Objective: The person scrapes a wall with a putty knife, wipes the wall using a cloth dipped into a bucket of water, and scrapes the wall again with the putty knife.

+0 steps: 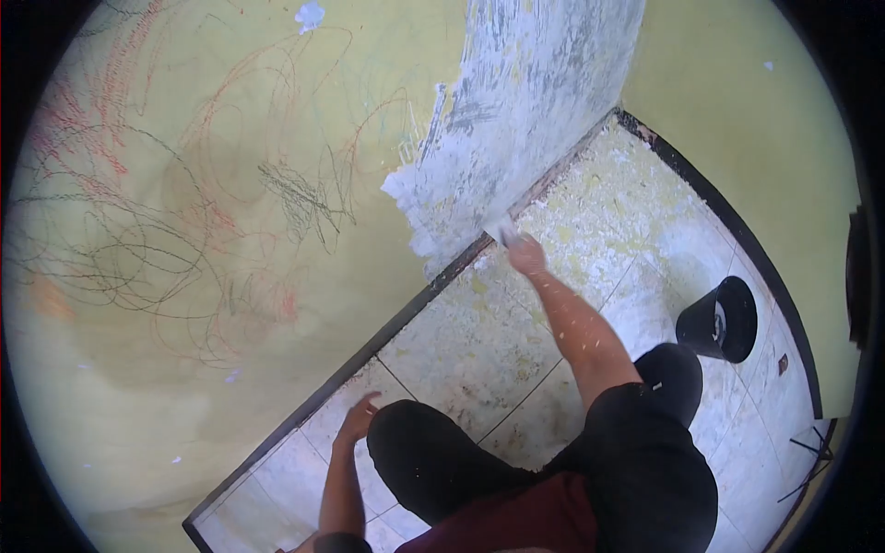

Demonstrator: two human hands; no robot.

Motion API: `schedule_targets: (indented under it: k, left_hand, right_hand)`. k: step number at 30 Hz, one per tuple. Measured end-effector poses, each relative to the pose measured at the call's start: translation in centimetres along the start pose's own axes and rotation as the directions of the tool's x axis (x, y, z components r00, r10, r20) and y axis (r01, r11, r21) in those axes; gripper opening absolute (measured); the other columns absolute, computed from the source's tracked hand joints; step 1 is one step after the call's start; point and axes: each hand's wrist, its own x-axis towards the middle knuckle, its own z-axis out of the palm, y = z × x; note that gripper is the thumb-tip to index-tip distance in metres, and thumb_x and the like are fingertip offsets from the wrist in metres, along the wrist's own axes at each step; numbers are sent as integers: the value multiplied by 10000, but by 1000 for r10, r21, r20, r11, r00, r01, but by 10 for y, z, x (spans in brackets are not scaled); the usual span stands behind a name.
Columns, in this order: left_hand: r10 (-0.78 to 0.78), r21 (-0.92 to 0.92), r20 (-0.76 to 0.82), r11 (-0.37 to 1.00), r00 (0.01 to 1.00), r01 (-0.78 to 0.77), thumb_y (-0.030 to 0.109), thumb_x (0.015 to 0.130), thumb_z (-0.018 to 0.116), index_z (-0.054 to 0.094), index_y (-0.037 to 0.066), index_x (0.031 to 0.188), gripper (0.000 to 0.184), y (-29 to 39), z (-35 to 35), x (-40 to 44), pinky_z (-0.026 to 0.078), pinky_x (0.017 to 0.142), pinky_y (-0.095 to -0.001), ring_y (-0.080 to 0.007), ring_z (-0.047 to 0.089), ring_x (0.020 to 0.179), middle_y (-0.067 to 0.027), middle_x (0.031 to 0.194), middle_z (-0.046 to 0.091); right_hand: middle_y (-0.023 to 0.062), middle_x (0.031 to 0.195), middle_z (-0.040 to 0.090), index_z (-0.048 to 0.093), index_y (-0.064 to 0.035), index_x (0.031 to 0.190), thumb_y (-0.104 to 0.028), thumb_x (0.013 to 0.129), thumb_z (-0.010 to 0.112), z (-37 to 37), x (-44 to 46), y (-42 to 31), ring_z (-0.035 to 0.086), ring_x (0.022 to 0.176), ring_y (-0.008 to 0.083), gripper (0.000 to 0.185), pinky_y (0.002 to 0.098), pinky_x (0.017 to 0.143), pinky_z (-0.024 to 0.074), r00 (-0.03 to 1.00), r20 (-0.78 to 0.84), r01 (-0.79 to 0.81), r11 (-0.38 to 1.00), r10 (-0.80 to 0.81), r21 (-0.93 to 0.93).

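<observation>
My right hand (525, 253) reaches out to the foot of the wall and is closed around a small pale scraper (501, 229), which is partly hidden by the fingers and blurred. The tool's end is at the lower edge of the stripped patch (516, 120), where yellow-green paint is gone and white and grey show. Beside my left knee, my left hand (357, 420) hangs with its fingers apart and nothing in it. Paint flakes (608, 221) lie scattered over the tiled floor (489, 369) under my right arm.
A black bucket (691, 324) lies tilted or stands on the floor to my right. Dark skirting (346, 378) runs along both walls. Crayon scribbles (212, 212) cover the left wall. A small brown piece (783, 365) and thin dark rods (811, 461) are at the far right.
</observation>
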Motion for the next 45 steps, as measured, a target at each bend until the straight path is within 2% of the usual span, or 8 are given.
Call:
schedule_targets:
  k: [3, 12, 24, 31, 34, 36, 40, 45]
  left_hand:
    - [374, 101, 395, 890, 839, -444, 363, 823, 716, 589, 134, 1288, 533, -31, 1, 13, 408, 1029, -359, -227, 532, 1245, -96, 1095, 702]
    - [411, 375, 445, 721, 795, -583, 316, 842, 672, 614, 1, 1180, 466, 204, 7, 73, 454, 971, -405, -286, 600, 1116, -167, 1207, 642]
    - [851, 722, 518, -382, 85, -577, 281, 799, 748, 452, 169, 1399, 678, 673, 55, -131, 420, 1032, -452, -393, 513, 1213, -190, 1404, 449]
    - [971, 333, 39, 211, 236, -919, 490, 831, 679, 453, 178, 1418, 702, 605, 74, -92, 374, 1059, -523, -362, 514, 1242, -145, 1394, 503]
    - [295, 577, 508, 580, 809, -574, 532, 847, 638, 452, 158, 1426, 714, 423, 187, 51, 344, 1053, -571, -373, 495, 1260, -155, 1418, 487]
    - [-235, 675, 661, 602, 713, -427, 560, 858, 611, 451, 144, 1431, 727, 336, 242, 68, 324, 1050, -603, -380, 482, 1273, -161, 1434, 477]
    - [306, 382, 690, 615, 656, -690, 539, 820, 694, 473, 133, 1417, 755, 310, 234, 67, 457, 973, -460, -312, 574, 1181, -176, 1354, 554]
    - [64, 102, 494, 986, 867, -131, 495, 796, 741, 408, 163, 1463, 816, 436, 149, 4, 476, 990, -386, -295, 616, 1126, -180, 1448, 456]
  right_hand:
    - [157, 1291, 603, 655, -81, 1194, -378, 923, 482, -13, -4, 148, 523, 1262, 330, 437, 436, 1057, 415, 732, 669, 25, 976, 131, -218]
    - [257, 949, 682, 524, -15, 1256, -141, 838, 497, -158, -8, 239, 680, 907, 401, 438, 474, 761, 557, 951, -151, -257, 962, 269, 97]
    - [223, 1084, 665, 550, -22, 1278, -215, 884, 521, -85, -12, 292, 645, 1040, 370, 440, 435, 882, 513, 765, 431, -602, 769, 478, 216]
    - [230, 1163, 645, 472, -45, 1330, -177, 816, 564, -35, -23, 324, 628, 1075, 389, 538, 452, 905, 516, 852, 315, -470, 876, 417, 110]
    - [244, 1185, 631, 445, -47, 1367, -171, 807, 570, -43, -29, 313, 625, 1085, 393, 588, 458, 924, 507, 807, 363, -527, 846, 466, 84]
    - [256, 1176, 631, 429, -61, 1390, -167, 802, 568, -24, -15, 326, 623, 1087, 398, 613, 466, 928, 504, 867, 262, -458, 885, 423, 88]
    - [249, 1153, 644, 381, -115, 1435, -202, 808, 577, -53, -15, 292, 633, 1058, 408, 662, 469, 913, 513, 870, 232, -471, 871, 434, 137]
    - [240, 1124, 658, 277, -140, 1492, -198, 823, 631, -118, 0, 248, 631, 1046, 428, 760, 460, 931, 510, 895, 244, -440, 827, 373, 349]
